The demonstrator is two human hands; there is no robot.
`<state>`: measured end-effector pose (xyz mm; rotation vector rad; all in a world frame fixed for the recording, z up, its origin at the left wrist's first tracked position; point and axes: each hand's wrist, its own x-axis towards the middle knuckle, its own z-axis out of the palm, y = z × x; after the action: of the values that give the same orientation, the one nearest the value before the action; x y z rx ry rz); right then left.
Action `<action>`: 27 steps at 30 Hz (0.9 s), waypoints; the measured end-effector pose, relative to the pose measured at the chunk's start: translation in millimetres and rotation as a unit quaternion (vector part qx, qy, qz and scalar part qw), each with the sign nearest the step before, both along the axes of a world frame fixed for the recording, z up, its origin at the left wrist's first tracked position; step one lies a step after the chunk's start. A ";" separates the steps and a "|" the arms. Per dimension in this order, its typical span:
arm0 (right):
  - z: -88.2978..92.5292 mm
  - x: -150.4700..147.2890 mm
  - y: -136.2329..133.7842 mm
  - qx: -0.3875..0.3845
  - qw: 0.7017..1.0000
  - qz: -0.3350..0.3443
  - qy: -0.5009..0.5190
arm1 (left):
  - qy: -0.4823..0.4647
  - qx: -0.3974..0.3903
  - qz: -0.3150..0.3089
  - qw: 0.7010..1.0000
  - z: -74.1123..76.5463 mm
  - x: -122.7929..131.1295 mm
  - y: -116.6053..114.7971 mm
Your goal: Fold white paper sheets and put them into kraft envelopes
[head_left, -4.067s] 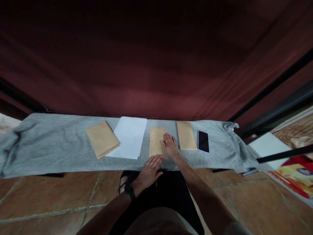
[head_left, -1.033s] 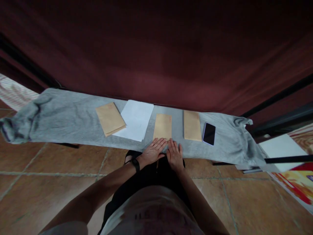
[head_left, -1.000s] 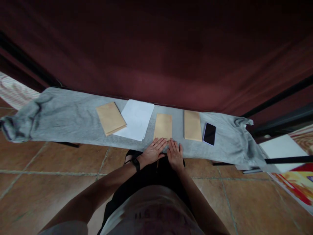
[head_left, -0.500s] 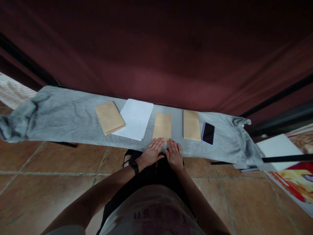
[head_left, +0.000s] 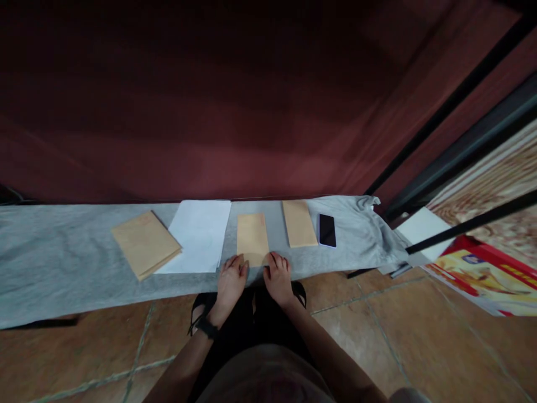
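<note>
A tan paper envelope (head_left: 252,235) lies upright on the grey cloth between my hands. My left hand (head_left: 230,282), with a dark band on its wrist, rests at the envelope's lower left corner, fingers bent and thumb apart. At the lower right corner is my right hand (head_left: 278,279), its fingers slightly curled and thumb toward the envelope. Neither hand lifts anything. White paper sheets (head_left: 197,235) lie to the left, partly under a stack of tan envelopes (head_left: 145,243). Another tan envelope or stack (head_left: 299,224) lies to the right.
A phone (head_left: 327,230) with a dark screen lies at the right. The grey cloth (head_left: 348,246) covers a long, narrow surface against a dark red curtain (head_left: 235,162). Black bars (head_left: 474,221) and a red and yellow box (head_left: 482,274) stand at the right.
My hands have gone from lying flat on the envelope's lower end to its two lower corners, farther apart and with fingers more bent. The view has turned to the right.
</note>
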<state>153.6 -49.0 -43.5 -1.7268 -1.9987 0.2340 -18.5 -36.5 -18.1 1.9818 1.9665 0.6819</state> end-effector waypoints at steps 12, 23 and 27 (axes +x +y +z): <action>-0.4 -2.7 4.7 -0.005 0.998 -0.025 0.052 | -0.216 -0.181 0.085 0.956 9.2 -16.8 30.6; -1.6 9.9 4.6 -0.105 0.850 -0.109 0.504 | -0.595 -0.188 0.161 0.765 -2.8 -0.9 9.0; 2.0 4.8 4.6 -0.226 0.726 -0.115 0.639 | -0.633 -0.184 0.144 0.738 -2.2 -0.6 2.7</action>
<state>158.4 -44.4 -41.5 -1.3069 -0.6832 1.4534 -19.1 -33.8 -20.3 0.5351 1.2825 1.1513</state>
